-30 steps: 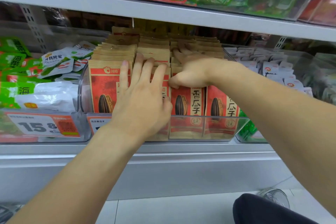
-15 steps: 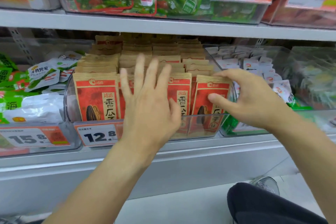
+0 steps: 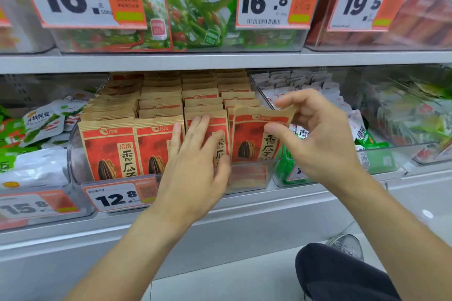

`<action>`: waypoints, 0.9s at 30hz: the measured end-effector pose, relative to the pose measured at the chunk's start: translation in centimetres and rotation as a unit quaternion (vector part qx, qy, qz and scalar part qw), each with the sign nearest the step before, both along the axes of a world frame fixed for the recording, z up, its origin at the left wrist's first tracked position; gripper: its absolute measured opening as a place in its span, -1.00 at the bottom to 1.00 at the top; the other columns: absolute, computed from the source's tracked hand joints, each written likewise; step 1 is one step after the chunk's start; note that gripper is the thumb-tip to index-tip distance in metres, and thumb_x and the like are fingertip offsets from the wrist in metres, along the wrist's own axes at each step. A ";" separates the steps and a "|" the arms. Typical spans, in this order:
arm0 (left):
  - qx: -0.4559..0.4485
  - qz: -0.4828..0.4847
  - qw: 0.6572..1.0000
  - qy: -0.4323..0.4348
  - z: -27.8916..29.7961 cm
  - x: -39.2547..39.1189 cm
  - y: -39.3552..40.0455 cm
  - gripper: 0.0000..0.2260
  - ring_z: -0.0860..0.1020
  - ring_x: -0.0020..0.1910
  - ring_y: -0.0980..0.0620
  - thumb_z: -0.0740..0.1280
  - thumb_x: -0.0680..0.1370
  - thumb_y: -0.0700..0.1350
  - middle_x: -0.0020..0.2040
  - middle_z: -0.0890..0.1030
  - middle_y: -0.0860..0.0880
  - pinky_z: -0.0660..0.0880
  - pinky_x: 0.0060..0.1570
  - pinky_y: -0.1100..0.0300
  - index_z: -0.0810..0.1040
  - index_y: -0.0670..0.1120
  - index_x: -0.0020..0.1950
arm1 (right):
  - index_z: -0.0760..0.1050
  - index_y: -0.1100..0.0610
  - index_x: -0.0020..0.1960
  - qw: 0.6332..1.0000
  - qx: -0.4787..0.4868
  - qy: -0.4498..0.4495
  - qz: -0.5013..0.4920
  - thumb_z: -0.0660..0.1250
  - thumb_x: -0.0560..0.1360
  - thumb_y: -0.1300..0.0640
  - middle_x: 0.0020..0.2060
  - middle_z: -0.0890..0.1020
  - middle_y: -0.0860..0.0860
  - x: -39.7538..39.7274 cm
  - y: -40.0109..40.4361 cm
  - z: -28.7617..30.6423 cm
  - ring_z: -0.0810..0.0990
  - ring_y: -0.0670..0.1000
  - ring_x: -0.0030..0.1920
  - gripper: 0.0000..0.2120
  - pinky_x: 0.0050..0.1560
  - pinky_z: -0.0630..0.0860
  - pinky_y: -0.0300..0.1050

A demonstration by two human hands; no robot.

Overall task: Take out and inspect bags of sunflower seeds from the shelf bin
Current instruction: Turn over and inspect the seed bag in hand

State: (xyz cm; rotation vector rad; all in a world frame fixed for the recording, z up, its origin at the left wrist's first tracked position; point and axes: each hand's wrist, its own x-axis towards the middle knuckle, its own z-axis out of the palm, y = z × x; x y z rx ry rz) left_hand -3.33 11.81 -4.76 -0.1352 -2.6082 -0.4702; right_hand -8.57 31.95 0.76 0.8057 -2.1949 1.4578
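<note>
Our right hand [image 3: 315,139] pinches the front seed bag [image 3: 254,139] in the bin [image 3: 73,154]. Our left hand [image 3: 195,168] rests flat on neighbouring bags, fingers straight

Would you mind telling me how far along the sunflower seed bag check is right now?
Nothing looks finished: no bag is clear of the clear bin. In hand: the right hand pinches the top of the rightmost front bag, while the left hand rests flat-fingered on the neighbouring bags. Left: lifting that bag out, inspecting it, then the rows behind.

Red-and-tan seed bags [image 3: 254,139] printed with a black striped seed; orange-and-white price tag [image 3: 122,197].
</note>
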 end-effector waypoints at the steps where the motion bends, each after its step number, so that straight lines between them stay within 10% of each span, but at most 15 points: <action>1: 0.049 -0.013 0.998 0.021 0.3 0.4 0.0 -0.56 0.09 0.62 0.05 0.11 0.63 0.01 0.58 0.30 -0.04 -0.20 0.61 0.03 0.44 -0.06 0.49 | 0.52 -0.07 0.04 0.999 -0.051 -0.007 0.008 0.56 0.42 0.32 -0.14 0.71 -0.15 0.5 -0.1 0.4 0.69 -0.10 -0.09 -0.61 0.04 0.59 -0.23; 6: 0.258 -0.064 0.959 0.100 2.1 4.4 0.9 -0.70 0.40 0.42 0.14 0.17 0.65 -0.04 0.32 0.51 0.13 0.27 0.41 0.30 0.48 -0.02 0.36 | 0.59 0.06 -0.04 0.975 -0.215 -0.042 0.031 0.57 0.29 0.19 -0.17 0.76 -0.06 3.6 -0.5 2.5 0.73 -0.04 -0.15 -0.71 -0.07 0.63 -0.20; 10: 0.391 -0.101 0.914 0.040 2.2 7.9 1.3 -0.63 0.51 0.35 0.10 0.21 0.59 0.19 0.32 0.53 0.25 0.48 0.23 0.16 0.37 0.21 0.40 | 0.57 0.18 -0.06 0.949 -0.259 -0.148 0.103 0.52 0.27 0.21 -0.22 0.76 0.02 5.5 -1.8 2.7 0.74 -0.02 -0.23 -0.73 -0.24 0.64 -0.19; 17: 0.603 0.028 0.782 -0.157 0.4 12.0 1.0 -0.66 0.68 -0.28 0.00 0.23 0.51 0.12 -0.18 0.71 -0.19 0.61 -0.31 0.21 0.57 -0.11 0.07 | 0.53 0.27 -0.09 0.897 -0.129 -0.411 0.099 0.49 0.33 0.10 -0.27 0.72 0.25 8.0 -4.8 -2.3 0.73 0.07 -0.31 -0.71 -0.40 0.61 -0.10; 27: 0.599 0.138 0.780 -0.114 -1.4 14.1 -2.0 -0.66 0.63 -0.28 -0.32 0.21 0.62 0.08 -0.23 0.67 -0.30 0.59 -0.19 -0.22 0.51 -0.21 -0.01 | 0.58 0.10 0.16 0.805 0.122 -0.522 0.256 0.43 0.47 -0.06 -0.09 0.76 0.11 11.0 -7.0 -4.4 0.75 0.12 -0.11 -0.66 -0.17 0.68 -0.01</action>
